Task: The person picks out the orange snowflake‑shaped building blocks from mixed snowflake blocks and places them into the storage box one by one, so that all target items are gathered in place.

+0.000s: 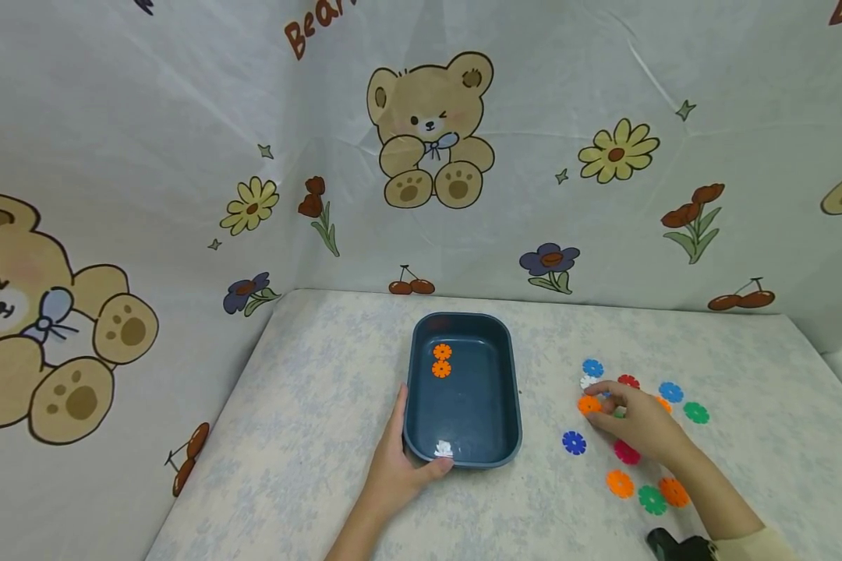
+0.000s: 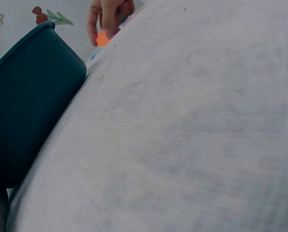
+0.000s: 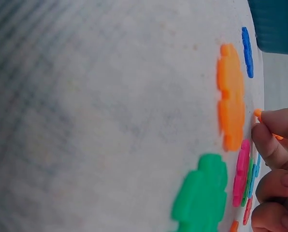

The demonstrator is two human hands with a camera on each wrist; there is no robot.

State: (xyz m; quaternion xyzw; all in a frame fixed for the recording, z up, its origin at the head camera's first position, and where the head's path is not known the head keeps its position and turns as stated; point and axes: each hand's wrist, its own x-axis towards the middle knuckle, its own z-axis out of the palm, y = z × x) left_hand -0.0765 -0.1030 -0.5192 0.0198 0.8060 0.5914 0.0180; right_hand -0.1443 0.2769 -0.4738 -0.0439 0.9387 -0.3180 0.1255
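Observation:
A dark blue tray [image 1: 463, 409] stands mid-table, with two orange notched discs [image 1: 441, 368] lying in it on the left. My left hand [image 1: 393, 475] holds the tray's near left corner, thumb over the near rim and fingers along the outer side. Over the scattered discs on the right, my right hand [image 1: 642, 425] pinches an orange notched disc [image 1: 589, 405] between thumb and fingertips. In the right wrist view only a sliver of that disc shows at the fingertips [image 3: 267, 121]. A white disc [image 1: 588, 382] is partly hidden behind the hand.
Around the right hand lie more discs: light blue [image 1: 592, 368], dark blue [image 1: 574, 442], red [image 1: 628, 381], pink [image 1: 627, 453], green [image 1: 696, 413] and orange [image 1: 620, 484]. A black object [image 1: 681, 547] is at the right wrist. A bear-print cloth [image 1: 435, 234] hangs behind the table.

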